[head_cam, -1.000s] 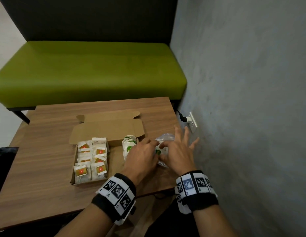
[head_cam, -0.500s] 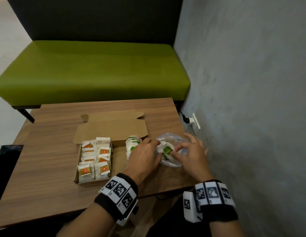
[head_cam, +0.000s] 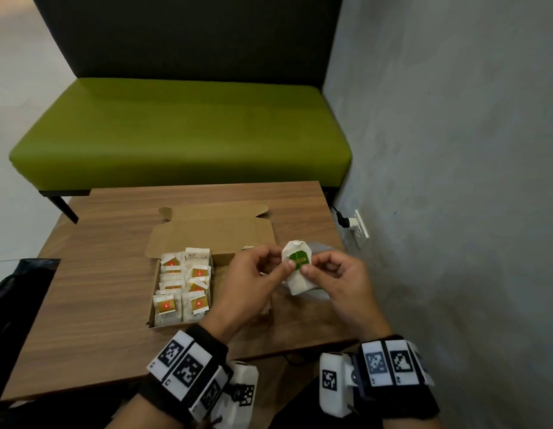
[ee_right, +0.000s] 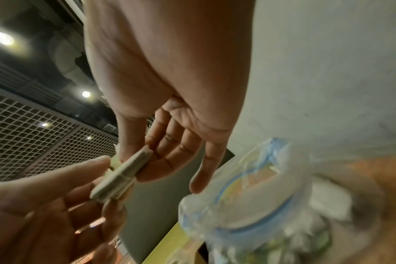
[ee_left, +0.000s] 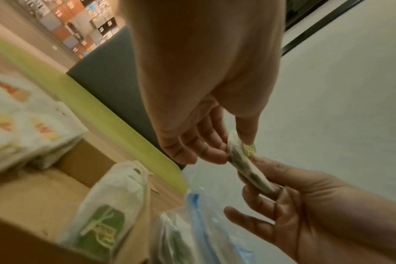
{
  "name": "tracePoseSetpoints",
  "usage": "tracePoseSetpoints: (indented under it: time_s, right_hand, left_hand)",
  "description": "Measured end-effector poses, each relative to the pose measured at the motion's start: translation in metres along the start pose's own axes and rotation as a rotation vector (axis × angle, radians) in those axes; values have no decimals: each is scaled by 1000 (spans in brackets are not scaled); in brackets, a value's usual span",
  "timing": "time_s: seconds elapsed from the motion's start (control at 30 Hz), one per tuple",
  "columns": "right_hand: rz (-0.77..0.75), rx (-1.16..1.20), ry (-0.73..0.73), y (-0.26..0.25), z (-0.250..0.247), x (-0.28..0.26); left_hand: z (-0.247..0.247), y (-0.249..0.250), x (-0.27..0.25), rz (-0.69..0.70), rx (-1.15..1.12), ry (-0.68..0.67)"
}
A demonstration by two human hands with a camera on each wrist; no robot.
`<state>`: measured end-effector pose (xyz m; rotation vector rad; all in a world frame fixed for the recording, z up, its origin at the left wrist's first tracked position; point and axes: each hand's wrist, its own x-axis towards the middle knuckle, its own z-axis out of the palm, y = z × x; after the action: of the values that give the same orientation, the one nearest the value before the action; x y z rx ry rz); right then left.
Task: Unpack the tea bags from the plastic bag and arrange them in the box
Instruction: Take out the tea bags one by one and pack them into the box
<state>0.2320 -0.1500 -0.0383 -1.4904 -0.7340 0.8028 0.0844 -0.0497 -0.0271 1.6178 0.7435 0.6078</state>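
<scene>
Both hands hold a small stack of white tea bags (head_cam: 296,264) with a green label, lifted above the table's right side. My left hand (head_cam: 288,266) pinches its left edge and my right hand (head_cam: 308,269) pinches its right edge. Seen from the wrists, the stack (ee_left: 245,164) (ee_right: 122,176) is edge-on between thumbs and fingers. The clear plastic bag (head_cam: 323,247) (ee_right: 249,196) lies under and behind the hands with more green-labelled bags inside. The open cardboard box (head_cam: 152,314) holds rows of red-labelled tea bags (head_cam: 182,286) on its left. Green-labelled bags (ee_left: 106,214) stand in its right half.
The box lid (head_cam: 213,233) lies flat, open toward the back of the wooden table (head_cam: 98,305). A green bench (head_cam: 182,131) stands behind the table. The grey wall (head_cam: 454,181) with a plugged socket (head_cam: 360,224) runs close along the right.
The hands have pulled a stack of green-labelled tea bags out of the plastic bag and raised it. The plastic bag stays on the table.
</scene>
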Motion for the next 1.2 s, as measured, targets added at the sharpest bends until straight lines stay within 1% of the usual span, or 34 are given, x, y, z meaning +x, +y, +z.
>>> tracePoseSetpoints:
  time_s: [0.07, 0.17, 0.3, 0.37, 0.43, 0.5, 0.6, 0.67, 0.73, 0.83, 0.97, 1.03, 1.07, 1.13, 1.2]
  right_hand:
    - [3, -30, -31, 4, 12, 0]
    - [-2, -35, -50, 4, 23, -2]
    - [1, -22, 73, 1, 19, -4]
    - [-3, -23, 128, -1, 11, -6]
    - [-21, -5, 181, -4, 5, -8]
    - [-36, 2, 215, -6, 0, -8]
    - [-58, -9, 219, -8, -1, -7]
    - [-62, -17, 211, -8, -1, -7]
    - [-60, -26, 208, -7, 0, -7]
    - [-59, -23, 216, -4, -1, -7]
    - [-52, -67, 260, 3, -4, -7]
    - [-55, -164, 315, 8, -9, -5]
    - [-69, -272, 348, 11, -12, -3]
    - [-81, -584, 388, 14, -19, 1]
    - [-26, -819, 360, 15, -24, 4]
  left_hand:
    - [-10, -3, -3, -18, 20, 7]
    - [-25, -9, -8, -29, 28, 60]
    - [-47, -21, -13, -107, 82, 131]
    - [-56, -34, -15, -144, 184, 159]
    - [-60, -47, -16, -162, 311, 161]
    - [-58, -54, -17, -179, 386, 140]
    - [-50, -57, -19, -197, 463, 77]
    - [-45, -60, -19, -229, 459, 28]
    - [-40, -62, -17, -260, 448, 7]
    - [-33, -64, -14, -283, 492, 14]
    - [-22, -63, -14, -282, 582, 81]
    - [-19, -61, -14, -277, 653, 106]
    - [-19, -59, -14, -273, 680, 114]
    - [-21, -57, -16, -245, 752, 132]
    - [-23, -54, -17, -177, 810, 175]
